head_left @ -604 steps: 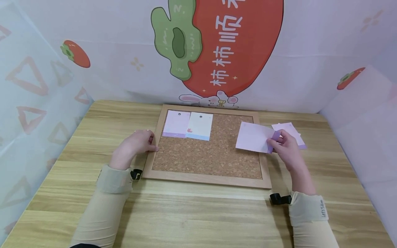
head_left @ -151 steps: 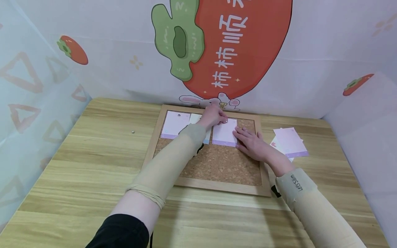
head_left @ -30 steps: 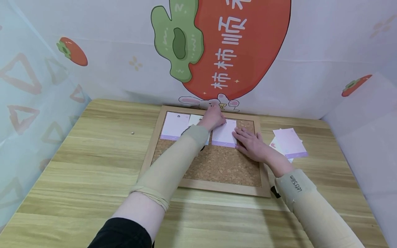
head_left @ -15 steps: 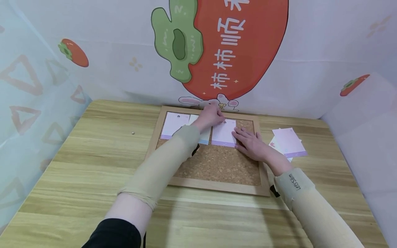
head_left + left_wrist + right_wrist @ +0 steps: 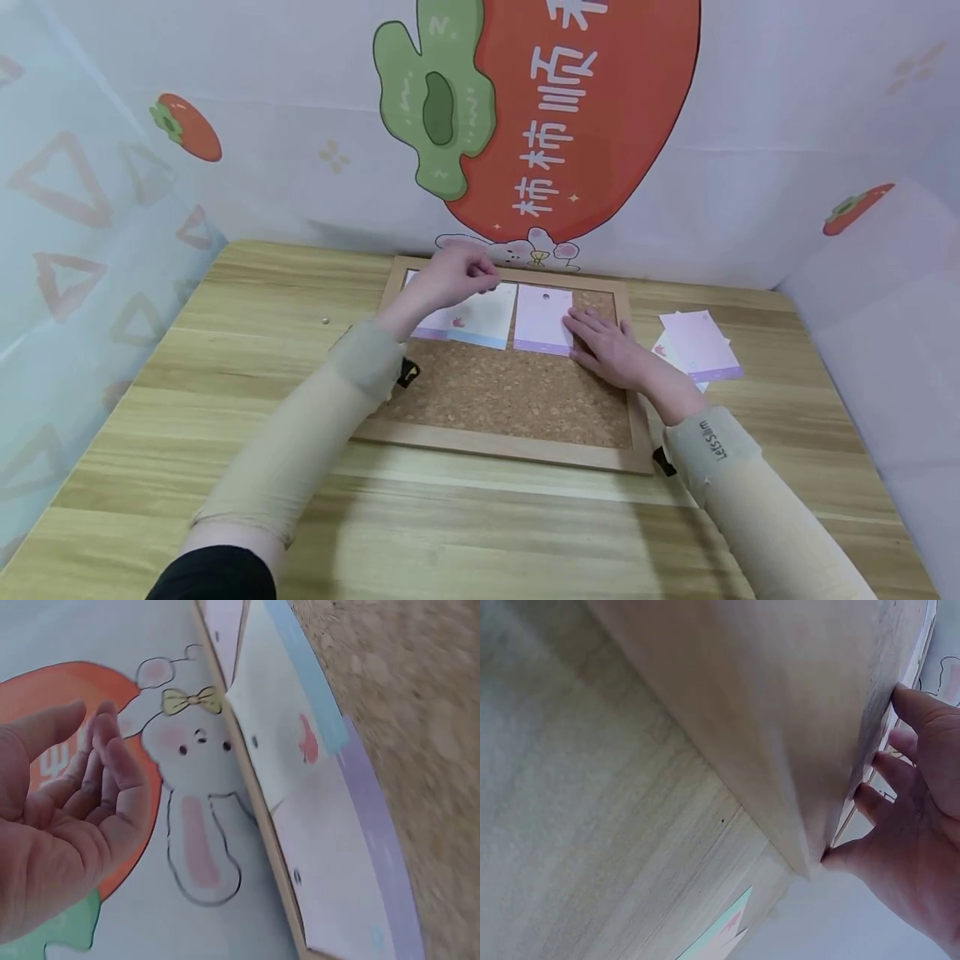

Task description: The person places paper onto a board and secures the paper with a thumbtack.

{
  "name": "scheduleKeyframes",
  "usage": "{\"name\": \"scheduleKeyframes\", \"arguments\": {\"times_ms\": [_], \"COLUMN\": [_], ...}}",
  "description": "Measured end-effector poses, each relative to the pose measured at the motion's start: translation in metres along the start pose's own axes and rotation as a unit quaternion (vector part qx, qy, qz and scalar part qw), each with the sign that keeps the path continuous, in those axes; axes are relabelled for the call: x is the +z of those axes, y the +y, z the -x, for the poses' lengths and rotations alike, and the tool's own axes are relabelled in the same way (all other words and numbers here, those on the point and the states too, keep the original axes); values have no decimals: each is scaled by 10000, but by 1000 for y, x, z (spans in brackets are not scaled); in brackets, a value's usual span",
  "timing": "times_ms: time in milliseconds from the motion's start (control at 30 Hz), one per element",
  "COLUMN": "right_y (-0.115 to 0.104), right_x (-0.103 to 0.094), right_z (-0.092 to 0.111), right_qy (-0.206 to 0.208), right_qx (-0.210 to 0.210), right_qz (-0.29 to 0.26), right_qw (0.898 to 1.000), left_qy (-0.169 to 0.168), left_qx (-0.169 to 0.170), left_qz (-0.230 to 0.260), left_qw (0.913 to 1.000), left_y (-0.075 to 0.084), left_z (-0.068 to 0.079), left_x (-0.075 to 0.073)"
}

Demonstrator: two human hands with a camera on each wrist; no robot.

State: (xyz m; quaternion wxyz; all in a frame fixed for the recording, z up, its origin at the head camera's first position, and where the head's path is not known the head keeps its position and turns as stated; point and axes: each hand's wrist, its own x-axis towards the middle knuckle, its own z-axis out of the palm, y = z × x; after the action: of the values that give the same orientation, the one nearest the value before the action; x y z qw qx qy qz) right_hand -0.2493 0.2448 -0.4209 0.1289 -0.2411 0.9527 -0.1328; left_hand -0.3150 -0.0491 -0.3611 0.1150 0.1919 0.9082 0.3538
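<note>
A wood-framed cork board lies on the table with three note cards in a row along its top. The right-hand lilac card has a small silver thumbtack near its top edge. My right hand rests flat with spread fingers on that card's right edge and the cork. My left hand hovers over the board's upper left, fingers loosely bent, thumb apart and nothing between them in the left wrist view. Beneath it are the white, blue-edged card and the partly hidden left lilac card.
Right of the board, several loose cards lie overlapping on the wooden table. A single small silver tack sits on the table left of the board. A printed cloth backdrop stands behind.
The lilac card my right hand held 20 seconds ago now lies on the board, tacked. My left hand has just left its tack and moved left. The right hand stays put.
</note>
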Motion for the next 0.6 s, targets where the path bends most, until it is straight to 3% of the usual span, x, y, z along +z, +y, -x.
{"name": "scheduleKeyframes", "arguments": {"times_ms": [300, 600], "right_y": [-1, 0], "right_x": [0, -1], "right_z": [-1, 2], "right_qy": [133, 160], "right_qx": [-82, -136], "right_qz": [147, -108], "right_qw": [9998, 9997], "left_qy": [137, 103], "left_qx": [-89, -566], "left_qz": [319, 33], "left_qw": [9994, 9983], "left_y": [-30, -64], "left_z": [65, 102], "left_x": [-28, -41]}}
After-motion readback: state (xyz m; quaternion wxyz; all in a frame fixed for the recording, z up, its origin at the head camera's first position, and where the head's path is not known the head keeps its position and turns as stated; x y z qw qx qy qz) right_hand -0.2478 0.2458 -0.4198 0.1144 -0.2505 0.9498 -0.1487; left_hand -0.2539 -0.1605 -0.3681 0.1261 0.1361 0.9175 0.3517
